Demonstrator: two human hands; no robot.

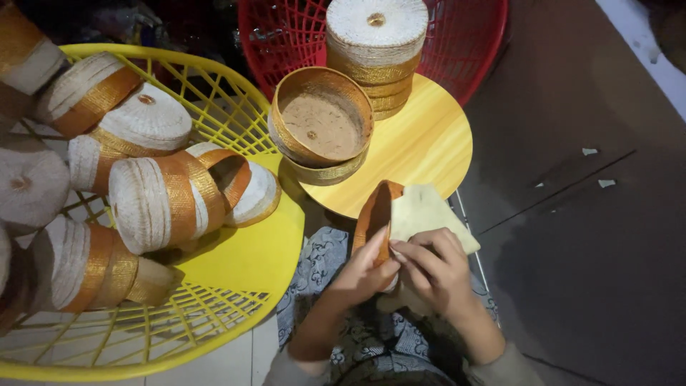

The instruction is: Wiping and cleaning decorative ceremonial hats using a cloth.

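Both hands working a gold-rimmed lid with a pale cloth, over the lap.

Left hand [361, 271] grips the lid [373, 218] on edge, thumb on its rim; right hand [432, 268] has fingers curled, pinching the cloth [429, 211] against the lid. Looks like a wiping or lining step; the next move probably calls for turning the lid while the cloth stays pressed. Beyond, a round yellow surface [429, 143] carries an open box [321, 125] and a stack of boxes [376, 53]. Yellow basket [236, 264] at left holds more boxes; red basket [471, 43] behind. Dark floor [586, 214] right, room dim.
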